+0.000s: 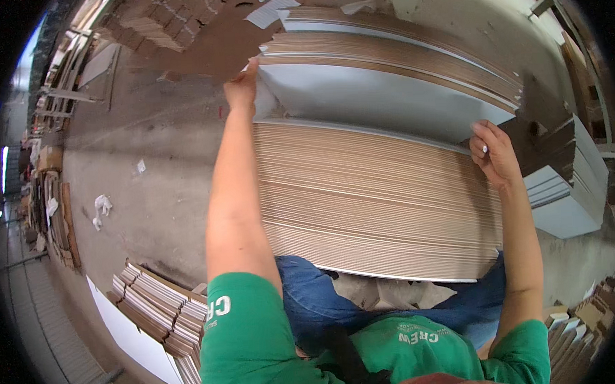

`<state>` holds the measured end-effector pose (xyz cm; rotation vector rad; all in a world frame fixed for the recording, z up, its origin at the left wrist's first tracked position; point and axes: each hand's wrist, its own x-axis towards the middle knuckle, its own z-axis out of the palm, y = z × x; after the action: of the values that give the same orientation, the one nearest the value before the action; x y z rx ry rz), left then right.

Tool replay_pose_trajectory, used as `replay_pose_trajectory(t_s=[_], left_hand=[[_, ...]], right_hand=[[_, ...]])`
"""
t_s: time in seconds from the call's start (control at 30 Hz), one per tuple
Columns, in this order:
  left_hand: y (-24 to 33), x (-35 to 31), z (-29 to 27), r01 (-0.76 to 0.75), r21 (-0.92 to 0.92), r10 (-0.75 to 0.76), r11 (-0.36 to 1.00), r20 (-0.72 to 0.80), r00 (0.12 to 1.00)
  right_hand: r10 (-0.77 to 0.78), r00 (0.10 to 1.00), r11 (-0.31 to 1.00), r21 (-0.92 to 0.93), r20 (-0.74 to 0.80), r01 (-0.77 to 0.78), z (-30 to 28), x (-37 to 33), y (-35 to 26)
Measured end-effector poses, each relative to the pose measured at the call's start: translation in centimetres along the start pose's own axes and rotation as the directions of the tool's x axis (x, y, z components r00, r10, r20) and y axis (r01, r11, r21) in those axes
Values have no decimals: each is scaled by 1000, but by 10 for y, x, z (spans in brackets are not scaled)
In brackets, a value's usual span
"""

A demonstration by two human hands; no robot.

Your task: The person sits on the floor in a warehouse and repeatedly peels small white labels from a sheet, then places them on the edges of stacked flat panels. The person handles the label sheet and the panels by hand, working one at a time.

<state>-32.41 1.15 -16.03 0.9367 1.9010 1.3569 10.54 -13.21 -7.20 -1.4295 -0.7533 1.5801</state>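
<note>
A long row of thin brown cardboard sheets (pixel 376 196) stands on edge close to my body, packed tightly. Beyond it, a second bundle of cardboard sheets (pixel 383 48) leans away, with a white-faced cardboard sheet (pixel 365 86) at its front. My left hand (pixel 241 88) is closed on the upper left corner of that white-faced sheet, thumb along the edge. At the sheet's right end is my right hand (pixel 494 153), its fingers curled in. What those fingers pinch, if anything, is hidden. A small white spot shows on one finger.
More white-faced sheets (pixel 568 194) stand at the right. Stacked cardboard (pixel 158 315) lies at the lower left, with another pile (pixel 166 20) at the far left. White scraps (pixel 102 209) lie on the concrete floor (pixel 162 164). Cardboard pieces (pixel 581 331) are at the lower right.
</note>
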Motion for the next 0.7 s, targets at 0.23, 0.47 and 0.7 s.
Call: replay_pose_trajectory(t_s=[0.23, 0.47, 0.7], left_hand=[[-4, 10, -14, 32, 53, -37, 998, 95, 995], [-29, 48, -42, 104, -18, -89, 994, 382, 920], [-6, 17, -28, 119, -42, -106, 992, 233, 967]], right_hand=[[-8, 1000, 1000, -20, -1, 8, 9, 3, -5], [-201, 975, 912, -381, -94, 151, 21, 23, -21], [-606, 681, -268, -911, 411, 312, -15, 83, 15]])
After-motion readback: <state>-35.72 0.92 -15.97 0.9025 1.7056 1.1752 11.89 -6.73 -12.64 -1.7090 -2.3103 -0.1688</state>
